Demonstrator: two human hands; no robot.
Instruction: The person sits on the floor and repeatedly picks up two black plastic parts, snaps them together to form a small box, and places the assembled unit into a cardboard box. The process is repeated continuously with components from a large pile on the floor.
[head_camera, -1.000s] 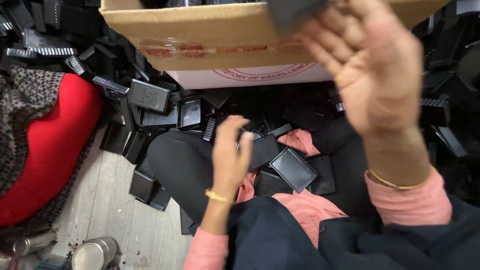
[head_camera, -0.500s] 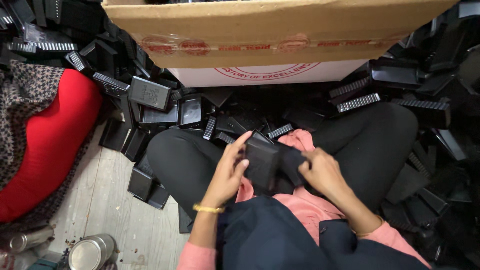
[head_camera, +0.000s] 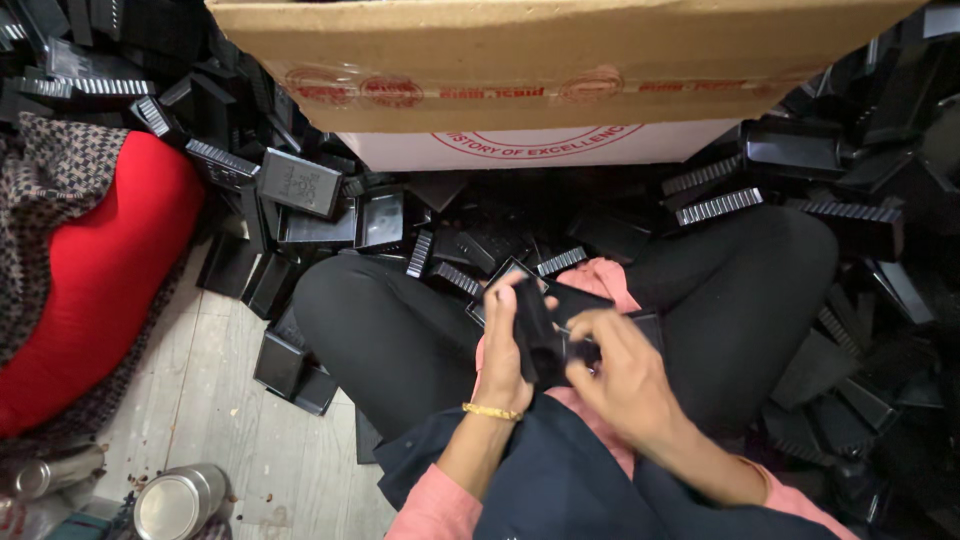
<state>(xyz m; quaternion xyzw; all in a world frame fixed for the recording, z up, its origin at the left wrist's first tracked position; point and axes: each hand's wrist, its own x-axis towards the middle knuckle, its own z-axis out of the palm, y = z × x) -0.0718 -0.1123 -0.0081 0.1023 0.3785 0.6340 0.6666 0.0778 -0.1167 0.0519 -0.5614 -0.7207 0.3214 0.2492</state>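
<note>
Person sits cross-legged on the floor (head_camera: 215, 400), both hands over the lap. Left hand (head_camera: 508, 350) is curled round a black case (head_camera: 540, 335), fingers wrapped on its left edge, gold bangle (head_camera: 492, 411) at the wrist. Right hand (head_camera: 622, 372) is just right of it, fingers bent and pinching the same case at its lower right side; fingertips blurred. More flat black cases (head_camera: 585, 300) lie in the lap right behind the hands, on pink cloth (head_camera: 600, 272). Loose black parts (head_camera: 300, 185) are piled left, right and ahead of the hands. Cardboard box (head_camera: 540, 60) stands well ahead of the hands. Red cushion (head_camera: 95, 280) is far left; steel tin (head_camera: 180, 503) sits low left on the floor.
</note>
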